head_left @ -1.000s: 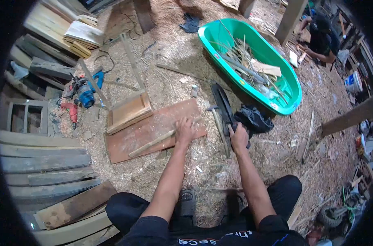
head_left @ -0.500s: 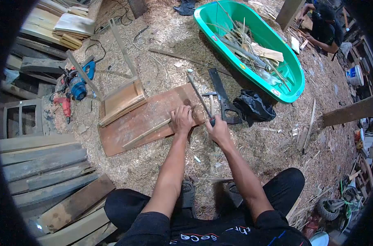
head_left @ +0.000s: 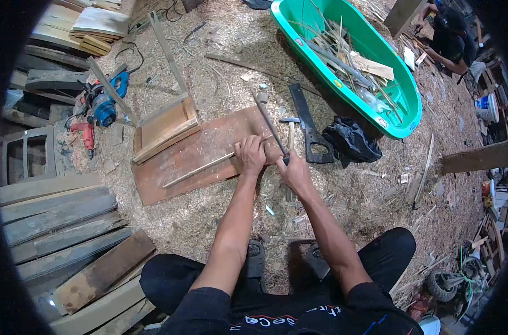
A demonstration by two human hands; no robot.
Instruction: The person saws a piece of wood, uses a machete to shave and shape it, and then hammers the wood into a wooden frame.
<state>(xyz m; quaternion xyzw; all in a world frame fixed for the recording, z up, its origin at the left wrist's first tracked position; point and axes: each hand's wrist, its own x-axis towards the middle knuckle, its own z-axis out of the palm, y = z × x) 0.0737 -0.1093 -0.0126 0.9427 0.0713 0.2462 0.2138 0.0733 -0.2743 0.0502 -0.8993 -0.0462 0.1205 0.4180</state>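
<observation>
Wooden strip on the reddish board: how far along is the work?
Done: the strip lies on the board, pinned by the left hand. In hand: the right hand grips a slim tool angled above it. Left: the strip looks whole, so working it remains.

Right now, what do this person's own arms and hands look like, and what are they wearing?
Both arms are bare up to the short sleeves of a black shirt with white lettering on the chest. The left hand and right hand are bare: no gloves, and no watch or ring that I can make out.
</observation>
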